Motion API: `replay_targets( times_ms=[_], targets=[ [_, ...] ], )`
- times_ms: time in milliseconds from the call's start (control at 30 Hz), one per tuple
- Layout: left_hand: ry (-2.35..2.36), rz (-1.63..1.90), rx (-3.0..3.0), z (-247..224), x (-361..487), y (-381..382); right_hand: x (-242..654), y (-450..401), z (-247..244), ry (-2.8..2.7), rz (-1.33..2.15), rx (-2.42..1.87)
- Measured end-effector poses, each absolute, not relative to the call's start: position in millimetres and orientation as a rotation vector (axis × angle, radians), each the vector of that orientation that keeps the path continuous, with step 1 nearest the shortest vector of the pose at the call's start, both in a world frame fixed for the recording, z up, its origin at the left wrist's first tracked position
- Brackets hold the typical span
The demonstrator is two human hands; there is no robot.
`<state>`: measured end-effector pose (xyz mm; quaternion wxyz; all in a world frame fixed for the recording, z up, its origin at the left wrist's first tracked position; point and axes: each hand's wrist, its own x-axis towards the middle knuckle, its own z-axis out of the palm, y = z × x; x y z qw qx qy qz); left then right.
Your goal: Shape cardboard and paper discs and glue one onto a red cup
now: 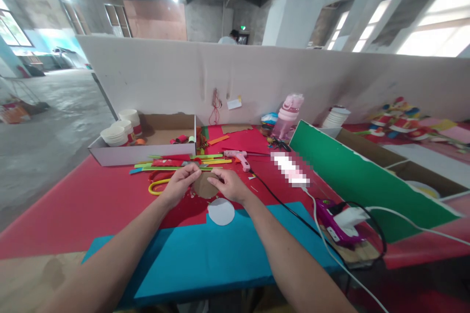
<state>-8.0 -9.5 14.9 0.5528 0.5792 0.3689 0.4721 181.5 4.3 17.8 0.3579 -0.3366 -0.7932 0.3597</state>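
Between my two hands is a round brown cardboard disc, held up over the red table covering. The fingers of my left hand pinch its left edge. On the other side, my right hand grips the upper right edge with thumb and fingers. A white paper circle lies just below the disc, partly on the blue sheet. Close to my left hand are yellow-handled scissors, their other parts hidden among paper strips. A pink glue gun rests beyond my right hand, its black cord trailing right.
A white box with stacked paper cups stands at back left. Coloured strips lie before it. A pink bottle, a green-sided box and a purple power strip with cables occupy the right side.
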Motion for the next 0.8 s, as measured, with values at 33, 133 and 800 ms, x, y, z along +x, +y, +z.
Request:
replay_targets(
  times_ms=[33,133,800],
  targets=[
    [0.874,1.102,1.391,14,-9,-9,181,4,18,-2.059,0.931,-0.868],
    [0.835,1.047,1.383,14,-12,-9,181,2,20,-2.064,0.993,-0.846],
    [0.961,1.082,1.468,14,-3,-11,178,0,18,-2.071,0.932,-0.892]
  ],
)
